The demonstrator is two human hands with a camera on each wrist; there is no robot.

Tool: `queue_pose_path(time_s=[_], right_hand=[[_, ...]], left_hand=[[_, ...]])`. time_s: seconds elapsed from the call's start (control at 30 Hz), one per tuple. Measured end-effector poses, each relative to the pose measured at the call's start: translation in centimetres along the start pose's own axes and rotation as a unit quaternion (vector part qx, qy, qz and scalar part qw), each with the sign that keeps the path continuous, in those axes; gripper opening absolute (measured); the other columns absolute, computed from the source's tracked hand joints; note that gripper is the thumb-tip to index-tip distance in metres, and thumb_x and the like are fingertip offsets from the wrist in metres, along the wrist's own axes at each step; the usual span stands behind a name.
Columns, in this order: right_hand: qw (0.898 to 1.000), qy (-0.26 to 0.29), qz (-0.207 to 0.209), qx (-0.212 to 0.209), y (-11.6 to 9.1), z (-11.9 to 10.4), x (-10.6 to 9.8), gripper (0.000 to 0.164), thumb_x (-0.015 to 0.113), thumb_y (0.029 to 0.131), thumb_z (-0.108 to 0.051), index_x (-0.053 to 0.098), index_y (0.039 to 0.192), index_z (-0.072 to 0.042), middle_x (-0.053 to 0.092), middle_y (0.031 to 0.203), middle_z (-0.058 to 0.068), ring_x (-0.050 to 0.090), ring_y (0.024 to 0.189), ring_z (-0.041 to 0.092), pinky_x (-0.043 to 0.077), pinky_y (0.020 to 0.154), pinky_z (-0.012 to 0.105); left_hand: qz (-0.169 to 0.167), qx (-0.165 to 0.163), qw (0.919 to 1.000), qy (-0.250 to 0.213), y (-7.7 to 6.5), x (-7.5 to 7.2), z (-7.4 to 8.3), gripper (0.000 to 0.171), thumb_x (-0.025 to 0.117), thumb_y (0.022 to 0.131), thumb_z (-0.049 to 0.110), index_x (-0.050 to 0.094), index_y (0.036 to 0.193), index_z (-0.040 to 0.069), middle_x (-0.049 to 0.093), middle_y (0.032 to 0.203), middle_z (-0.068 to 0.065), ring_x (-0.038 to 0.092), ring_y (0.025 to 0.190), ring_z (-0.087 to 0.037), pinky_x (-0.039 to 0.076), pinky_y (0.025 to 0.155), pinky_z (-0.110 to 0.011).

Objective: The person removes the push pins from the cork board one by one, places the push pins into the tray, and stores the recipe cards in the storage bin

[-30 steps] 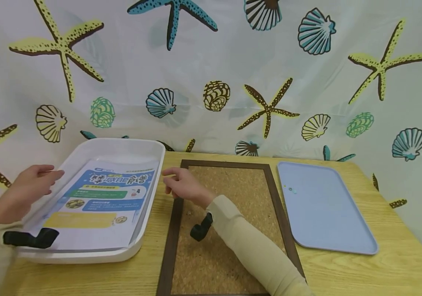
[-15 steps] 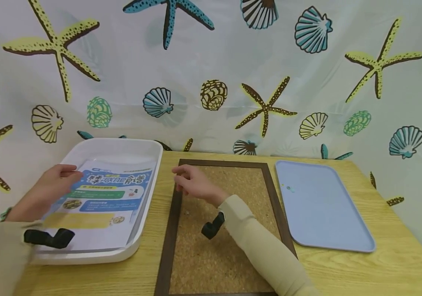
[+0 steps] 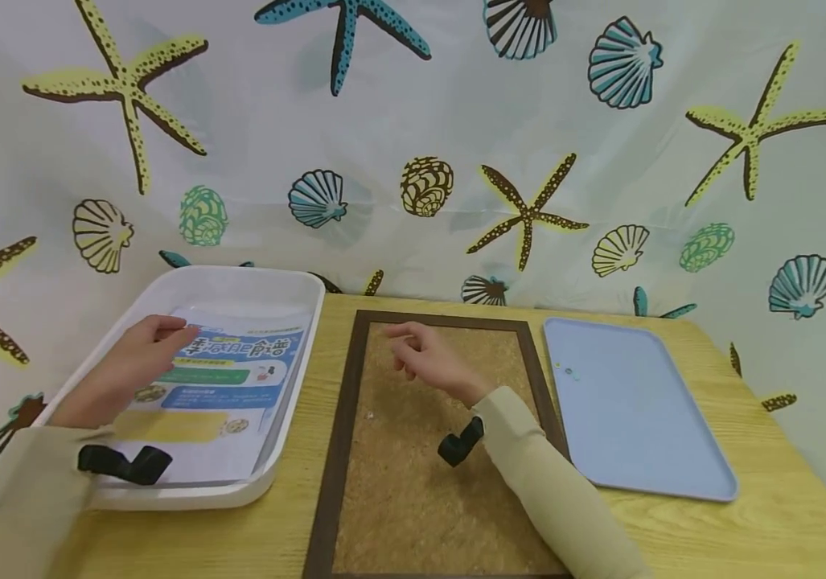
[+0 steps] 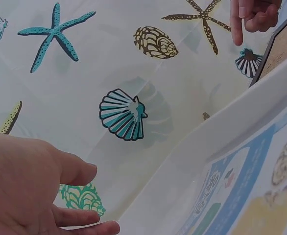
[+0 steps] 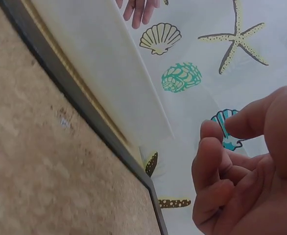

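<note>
In the head view my left hand (image 3: 130,366) hovers over the left side of a white plastic tub (image 3: 288,418). Its fingers are relaxed and hold nothing. Printed sheets (image 3: 228,398) lie in the tub, the top one blue with green and yellow bands. My right hand (image 3: 433,362) is above a cork board (image 3: 413,498) with a dark brown frame. The fingers hang loosely curled, and in the right wrist view a gap shows between thumb and forefinger with nothing in it. A tiny shiny spot (image 5: 63,122) is on the cork, too small to identify.
A light blue tray (image 3: 637,410) lies right of the board. Several tiny coloured pieces (image 3: 569,371) are near its upper left corner. All stand on a wooden table (image 3: 767,515). Behind it hangs a white cloth (image 3: 376,257) printed with shells and starfish.
My left hand has moved right, from the tub's left edge to over the sheets. My right hand has moved right, from the gap beside the tub to above the cork.
</note>
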State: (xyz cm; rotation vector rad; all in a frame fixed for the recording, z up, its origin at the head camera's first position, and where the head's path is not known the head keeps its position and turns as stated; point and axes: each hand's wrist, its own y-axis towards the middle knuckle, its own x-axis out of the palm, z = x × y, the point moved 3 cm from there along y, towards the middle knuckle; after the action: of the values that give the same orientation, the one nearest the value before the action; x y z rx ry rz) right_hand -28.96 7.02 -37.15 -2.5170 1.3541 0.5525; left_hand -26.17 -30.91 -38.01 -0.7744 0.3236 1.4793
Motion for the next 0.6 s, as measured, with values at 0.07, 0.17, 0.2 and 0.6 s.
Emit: queue_pose_path(time_s=[0.07, 0.17, 0.2, 0.6], right_hand=[[1.0, -0.001, 0.003, 0.003, -0.2, 0.1, -0.1, 0.037, 0.04, 0.104, -0.019, 0.046, 0.139, -0.008, 0.059, 0.091, 0.019, 0.05, 0.072, 0.031, 0.041, 0.063, 0.036], [1.0, -0.011, 0.02, -0.003, -0.7, 0.4, -0.8, 0.036, 0.04, 0.104, -0.018, 0.046, 0.138, -0.007, 0.059, 0.09, 0.019, 0.05, 0.07, 0.029, 0.038, 0.059, 0.031], [1.0, -0.014, 0.027, -0.008, -0.8, 0.5, -1.1, 0.036, 0.04, 0.104, -0.017, 0.047, 0.138, -0.006, 0.059, 0.089, 0.018, 0.05, 0.07, 0.026, 0.039, 0.06, 0.03], [0.994, 0.008, 0.105, -0.033, -3.5, 1.7, -3.4, 0.033, 0.041, 0.102, -0.012, 0.053, 0.132, -0.004, 0.058, 0.084, 0.019, 0.047, 0.065, 0.017, 0.044, 0.065, 0.035]], left_hand=[[0.007, 0.006, 1.0, 0.0, 0.3, 0.3, -0.3, 0.095, 0.038, 0.092, 0.068, 0.011, 0.152, 0.0, 0.027, 0.146, -0.027, 0.043, 0.12, -0.038, 0.052, 0.085, -0.038], [0.002, 0.016, 0.9999, -0.001, 0.0, 0.9, 0.5, 0.091, 0.04, 0.094, 0.064, 0.012, 0.152, 0.0, 0.026, 0.147, -0.027, 0.04, 0.122, -0.039, 0.045, 0.097, -0.049], [0.007, 0.014, 0.9999, 0.004, -0.3, 1.2, 1.0, 0.089, 0.04, 0.095, 0.063, 0.013, 0.151, 0.001, 0.027, 0.147, -0.026, 0.041, 0.122, -0.039, 0.046, 0.095, -0.046], [-0.03, 0.039, 0.9978, 0.044, -4.4, 3.7, 6.6, 0.085, 0.04, 0.097, 0.058, 0.007, 0.155, 0.005, 0.013, 0.153, -0.033, 0.026, 0.133, -0.052, 0.031, 0.103, -0.064]])
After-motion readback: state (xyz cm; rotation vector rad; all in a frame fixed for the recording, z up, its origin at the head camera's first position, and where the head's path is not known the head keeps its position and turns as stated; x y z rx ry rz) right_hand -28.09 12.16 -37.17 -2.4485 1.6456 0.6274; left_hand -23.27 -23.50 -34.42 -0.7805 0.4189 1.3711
